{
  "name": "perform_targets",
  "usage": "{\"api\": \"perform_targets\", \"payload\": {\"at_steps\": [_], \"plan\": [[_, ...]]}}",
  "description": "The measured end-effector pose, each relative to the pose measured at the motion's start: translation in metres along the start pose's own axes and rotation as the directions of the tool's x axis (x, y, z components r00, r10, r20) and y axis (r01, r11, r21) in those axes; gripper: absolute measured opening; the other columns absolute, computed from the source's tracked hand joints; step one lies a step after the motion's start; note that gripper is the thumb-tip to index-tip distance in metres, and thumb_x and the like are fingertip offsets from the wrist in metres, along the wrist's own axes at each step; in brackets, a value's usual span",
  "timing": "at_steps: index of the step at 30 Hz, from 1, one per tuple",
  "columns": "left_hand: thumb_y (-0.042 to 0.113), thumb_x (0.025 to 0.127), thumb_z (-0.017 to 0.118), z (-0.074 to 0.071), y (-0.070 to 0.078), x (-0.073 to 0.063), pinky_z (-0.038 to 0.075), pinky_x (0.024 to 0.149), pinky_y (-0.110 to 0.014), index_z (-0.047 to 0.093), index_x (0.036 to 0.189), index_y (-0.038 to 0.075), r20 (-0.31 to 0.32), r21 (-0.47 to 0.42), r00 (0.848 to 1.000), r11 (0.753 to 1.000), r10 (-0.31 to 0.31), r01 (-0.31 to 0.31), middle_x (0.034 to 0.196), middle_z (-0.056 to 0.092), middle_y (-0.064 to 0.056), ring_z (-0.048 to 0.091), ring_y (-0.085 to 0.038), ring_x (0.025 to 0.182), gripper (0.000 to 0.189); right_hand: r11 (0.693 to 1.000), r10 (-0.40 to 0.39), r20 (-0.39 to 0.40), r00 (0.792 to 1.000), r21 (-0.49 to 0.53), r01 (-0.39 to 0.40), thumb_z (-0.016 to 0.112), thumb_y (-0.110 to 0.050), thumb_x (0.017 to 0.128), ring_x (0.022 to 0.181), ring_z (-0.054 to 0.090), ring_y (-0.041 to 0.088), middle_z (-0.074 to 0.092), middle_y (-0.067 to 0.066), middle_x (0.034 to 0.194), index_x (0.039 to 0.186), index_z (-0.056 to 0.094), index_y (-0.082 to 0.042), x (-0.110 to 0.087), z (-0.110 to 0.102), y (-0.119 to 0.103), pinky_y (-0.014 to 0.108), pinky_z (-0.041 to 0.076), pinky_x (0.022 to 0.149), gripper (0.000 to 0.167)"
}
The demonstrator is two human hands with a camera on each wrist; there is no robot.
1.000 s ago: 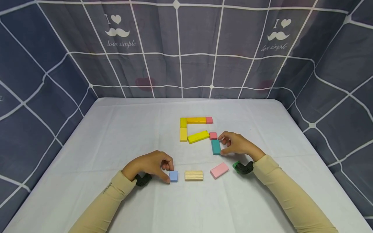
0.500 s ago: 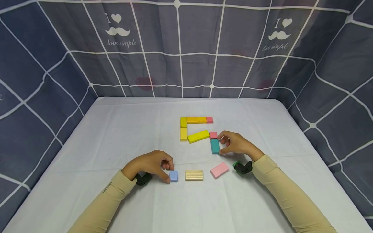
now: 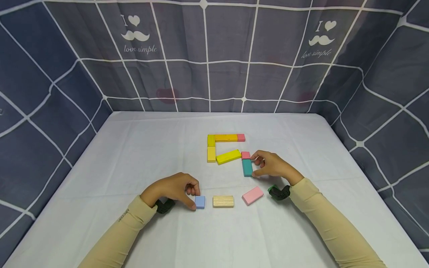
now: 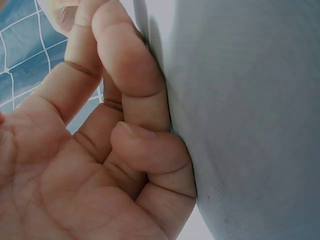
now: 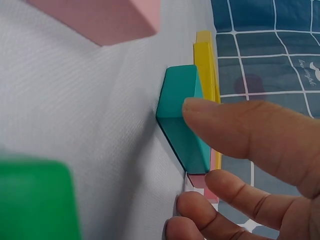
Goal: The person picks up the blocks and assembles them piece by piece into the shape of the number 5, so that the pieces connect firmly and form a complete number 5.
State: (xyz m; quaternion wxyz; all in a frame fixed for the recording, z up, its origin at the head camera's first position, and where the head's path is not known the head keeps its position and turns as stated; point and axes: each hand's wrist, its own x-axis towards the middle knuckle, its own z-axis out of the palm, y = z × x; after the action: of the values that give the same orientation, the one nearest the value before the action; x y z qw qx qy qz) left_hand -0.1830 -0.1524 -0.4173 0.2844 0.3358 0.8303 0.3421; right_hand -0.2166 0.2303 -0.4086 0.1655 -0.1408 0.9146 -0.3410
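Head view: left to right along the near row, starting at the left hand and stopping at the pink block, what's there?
Left hand → light blue block → ribbed tan block → pink block.

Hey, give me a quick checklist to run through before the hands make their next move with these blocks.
1. Right hand touching the teal block: ok.
2. Teal block meeting the adjoining red block: ok, no gap visible.
3. Slanted yellow block squared up: not ok, it lies at an angle.
4. Left hand gripping the blue block: cannot tell; its wrist view doesn't show the block.
5. Pink block apart from teal: ok.
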Motion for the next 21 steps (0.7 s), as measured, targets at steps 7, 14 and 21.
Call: {"api": "perform_targets", "payload": {"at_steps": [7, 14, 21], "plan": [[0.014, 0.077, 0.099, -0.0003, 0.0002, 0.0003, 0.047, 0.076, -0.023, 0.076, 0.092, 0.013, 0.004, 0.006, 1.000, 1.000, 0.007, -0.007, 0.085, 0.063, 0.007, 0.054, -0.009, 0.080, 0.027, 1.000, -0.006, 0.005, 1.000, -0.012, 0.006, 0.091, -0.011, 0.085, 0.094, 0.056, 0.027, 0.065, 0.016, 0.112, 0.130, 0.062, 0.000, -0.0005, 0.0002, -0.0014, 0.035, 0.048, 0.078, 0.055], [0.014, 0.077, 0.098, 0.0001, 0.0008, 0.0006, 0.047, 0.076, -0.023, 0.076, 0.092, 0.013, 0.006, 0.002, 1.000, 1.000, 0.007, -0.007, 0.086, 0.063, 0.007, 0.055, -0.009, 0.080, 0.026, 0.999, -0.024, 0.005, 1.000, -0.022, 0.024, 0.091, -0.011, 0.084, 0.092, 0.055, 0.026, 0.065, 0.016, 0.110, 0.130, 0.062, 0.001, 0.0012, 0.0008, -0.0002, 0.035, 0.047, 0.077, 0.055], [0.014, 0.077, 0.099, -0.0004, 0.0005, 0.0009, 0.047, 0.076, -0.023, 0.076, 0.092, 0.014, 0.004, -0.004, 1.000, 1.000, -0.008, 0.008, 0.086, 0.064, 0.008, 0.055, -0.010, 0.081, 0.027, 0.999, -0.040, -0.002, 0.999, -0.034, 0.040, 0.090, -0.012, 0.084, 0.092, 0.055, 0.026, 0.066, 0.015, 0.110, 0.129, 0.062, 0.001, 0.0024, 0.0012, 0.0007, 0.035, 0.047, 0.077, 0.054]]}}
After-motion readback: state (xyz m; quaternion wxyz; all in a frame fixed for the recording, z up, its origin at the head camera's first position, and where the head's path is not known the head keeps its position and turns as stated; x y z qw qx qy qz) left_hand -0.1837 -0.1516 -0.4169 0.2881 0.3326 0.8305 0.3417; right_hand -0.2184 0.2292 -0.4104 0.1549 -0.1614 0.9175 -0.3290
